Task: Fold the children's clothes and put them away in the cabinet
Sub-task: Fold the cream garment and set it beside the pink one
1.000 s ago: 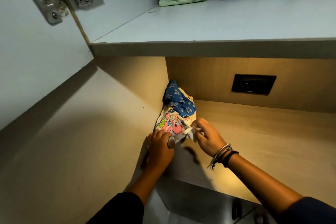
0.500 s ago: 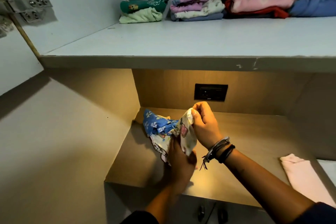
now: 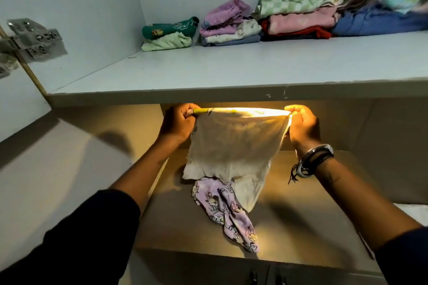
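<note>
The left hand [image 3: 177, 124] and the right hand [image 3: 301, 124] held up a small cream garment [image 3: 234, 143] by its top edge. The fingers of each hand were pinched shut on one end of the yellow waistband [image 3: 240, 110], and the band was pulled out straight between them. A warm light shone on the band from under the shelf. The cream cloth hung down flat and open, and its bottom edge reached the counter [image 3: 301, 227]. The right wrist wore a bunch of dark and silver bracelets [image 3: 312, 157]. Both arms had dark sleeves.

On the counter, just below the hanging cloth, lay a purple garment with cartoon pictures [image 3: 229, 210]. It was crumpled, not folded. Its top end was tucked under the cream cloth, and I could not tell if the two were joined.

Above the hands was the pale cabinet shelf [image 3: 208, 71]. At the back of it sat folded clothes in a row. On the left was a green pile [image 3: 169, 34], dark green on top of light green. Next to it was a purple and white stack [image 3: 229, 23]. Then came a pink and red stack [image 3: 298, 24] with a green checked piece on top, and blue cloth [image 3: 375, 23] to the right. A metal door hinge [image 3: 34, 39] was on the left wall.
</note>
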